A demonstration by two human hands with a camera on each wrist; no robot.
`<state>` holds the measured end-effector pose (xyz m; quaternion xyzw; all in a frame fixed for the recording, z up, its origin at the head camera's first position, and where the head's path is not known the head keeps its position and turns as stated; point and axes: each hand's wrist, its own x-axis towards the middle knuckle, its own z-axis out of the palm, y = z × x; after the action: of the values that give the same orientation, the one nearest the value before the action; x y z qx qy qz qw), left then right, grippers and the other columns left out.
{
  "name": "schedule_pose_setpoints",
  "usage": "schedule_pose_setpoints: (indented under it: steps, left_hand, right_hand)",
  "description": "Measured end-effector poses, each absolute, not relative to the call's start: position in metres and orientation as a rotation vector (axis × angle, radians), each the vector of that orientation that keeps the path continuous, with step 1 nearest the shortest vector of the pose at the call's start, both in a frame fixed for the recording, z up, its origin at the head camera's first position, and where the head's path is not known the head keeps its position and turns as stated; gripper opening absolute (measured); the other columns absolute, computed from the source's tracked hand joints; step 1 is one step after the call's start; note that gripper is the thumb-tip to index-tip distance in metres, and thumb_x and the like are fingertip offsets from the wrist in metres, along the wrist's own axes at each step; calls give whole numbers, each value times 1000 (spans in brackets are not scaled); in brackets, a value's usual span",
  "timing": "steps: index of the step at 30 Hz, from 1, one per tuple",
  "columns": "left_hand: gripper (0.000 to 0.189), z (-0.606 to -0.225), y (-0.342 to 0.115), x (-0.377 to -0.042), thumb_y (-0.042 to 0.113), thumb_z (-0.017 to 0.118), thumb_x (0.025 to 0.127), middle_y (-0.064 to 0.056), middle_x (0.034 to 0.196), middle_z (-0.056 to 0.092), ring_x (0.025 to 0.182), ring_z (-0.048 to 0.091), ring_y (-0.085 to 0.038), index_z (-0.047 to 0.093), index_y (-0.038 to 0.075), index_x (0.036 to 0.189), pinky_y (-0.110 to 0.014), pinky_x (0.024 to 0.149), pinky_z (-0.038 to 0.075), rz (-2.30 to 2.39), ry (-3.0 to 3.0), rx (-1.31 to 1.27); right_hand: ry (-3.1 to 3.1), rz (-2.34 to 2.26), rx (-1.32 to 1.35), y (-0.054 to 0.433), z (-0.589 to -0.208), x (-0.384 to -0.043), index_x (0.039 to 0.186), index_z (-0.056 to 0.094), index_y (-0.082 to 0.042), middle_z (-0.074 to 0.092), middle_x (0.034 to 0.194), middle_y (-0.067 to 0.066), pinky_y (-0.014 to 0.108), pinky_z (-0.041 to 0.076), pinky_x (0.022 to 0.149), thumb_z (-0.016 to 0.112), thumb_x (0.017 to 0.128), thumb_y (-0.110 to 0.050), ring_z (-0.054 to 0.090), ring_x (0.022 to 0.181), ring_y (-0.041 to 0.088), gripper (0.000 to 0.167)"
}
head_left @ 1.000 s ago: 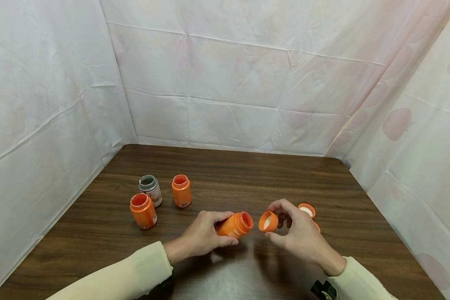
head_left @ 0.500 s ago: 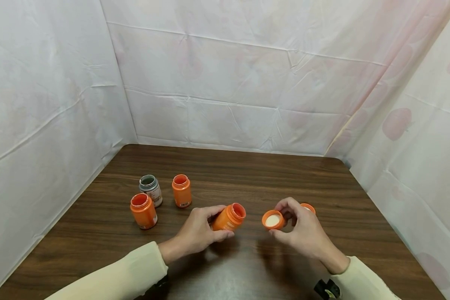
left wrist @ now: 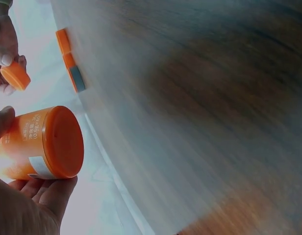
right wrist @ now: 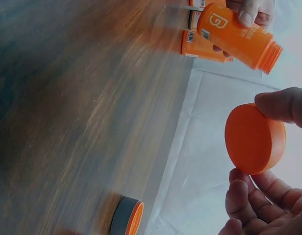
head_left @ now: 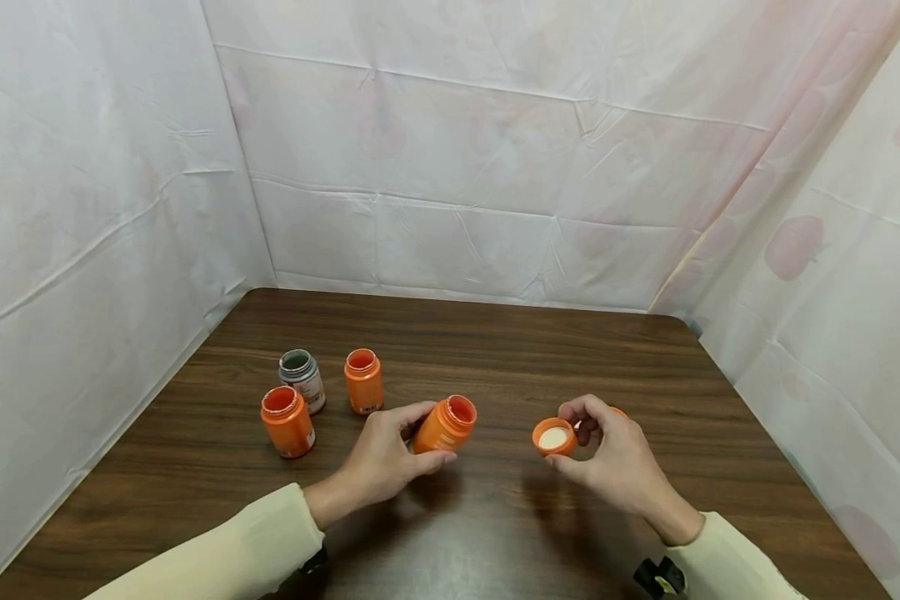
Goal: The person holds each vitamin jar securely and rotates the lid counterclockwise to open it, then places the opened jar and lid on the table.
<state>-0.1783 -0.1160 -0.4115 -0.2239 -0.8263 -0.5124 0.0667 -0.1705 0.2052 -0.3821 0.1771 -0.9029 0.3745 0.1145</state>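
My left hand [head_left: 382,458] grips an open orange bottle [head_left: 442,429] above the table, its mouth tilted up and to the right. The bottle's flat base and a white label patch face the left wrist view. In my right hand [head_left: 618,467] an orange screw cap [head_left: 553,437] is pinched between thumb and fingers, its white-lined inside turned upward. From the right wrist view, only the smooth outer top and side of the cap [right wrist: 254,139] show. Bottle and cap are apart, with a gap between the two hands.
Two open orange bottles [head_left: 288,423] and an open grey bottle [head_left: 307,390] stand at the left of the wooden table [head_left: 495,350]. Orange caps [left wrist: 63,43] and a grey-and-orange cap [right wrist: 124,215] lie on the right, mostly behind my right hand in the head view. White cloth [head_left: 450,167] surrounds the table.
My left hand has drawn left and slightly away with the bottle, which is more upright. My right hand has shifted a little right, and the cap has turned from sideways to face upward.
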Motion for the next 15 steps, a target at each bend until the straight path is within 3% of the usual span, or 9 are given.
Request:
schedule_pose_setpoints:
  steps: [7,15]
  left_hand:
    - [58,-411,-120,-177,19,93,77,2,114,74,98,70,-10,68,13,129,-33,88,56,-1549,-2497,-613]
    - [58,-410,-126,-175,20,93,77,3,114,73,98,69,-10,67,13,129,-37,88,56,-1549,-2511,-521]
  right_hand:
    - [-2669,1110,485,211,-386,-173,106,68,-17,67,94,-5,28,49,70,97,66,-10,58,79,16,50]
    - [-2705,1068,433,218,-391,-176,105,67,-16,65,89,-4,26,47,68,96,66,-10,59,78,18,49]
